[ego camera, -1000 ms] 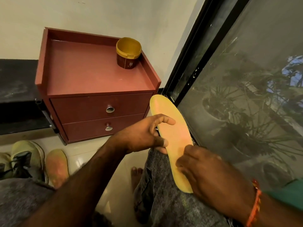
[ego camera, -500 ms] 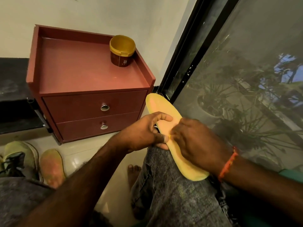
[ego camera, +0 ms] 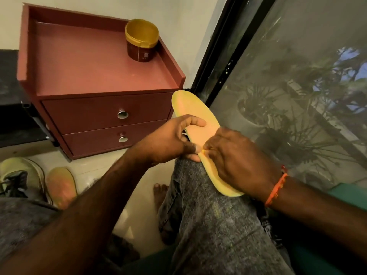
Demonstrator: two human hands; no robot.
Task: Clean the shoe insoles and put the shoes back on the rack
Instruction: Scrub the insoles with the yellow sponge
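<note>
A yellow insole (ego camera: pixel 190 108) lies slanted across my right knee, its toe end pointing toward the cabinet. My left hand (ego camera: pixel 170 139) grips its left edge, thumb on top and fingers underneath. My right hand (ego camera: pixel 236 161) lies over the insole's middle and heel; its curled fingertips pinch at the edge right beside my left thumb. Whatever may be under that palm is hidden. A second insole (ego camera: pixel 61 185) lies on the floor at the lower left, next to a pale green shoe (ego camera: pixel 19 175) with dark laces.
A red-brown two-drawer cabinet (ego camera: pixel 99 72) stands against the wall ahead, with a yellow-lidded jar (ego camera: pixel 141 40) on its top. A dark-framed glass door (ego camera: pixel 297 96) runs along the right. My jeans-clad legs (ego camera: pixel 208 225) and a bare foot fill the foreground.
My right hand slid up the insole from the heel end to the middle, meeting my left thumb. The left hand kept its grip. The view shifted slightly.
</note>
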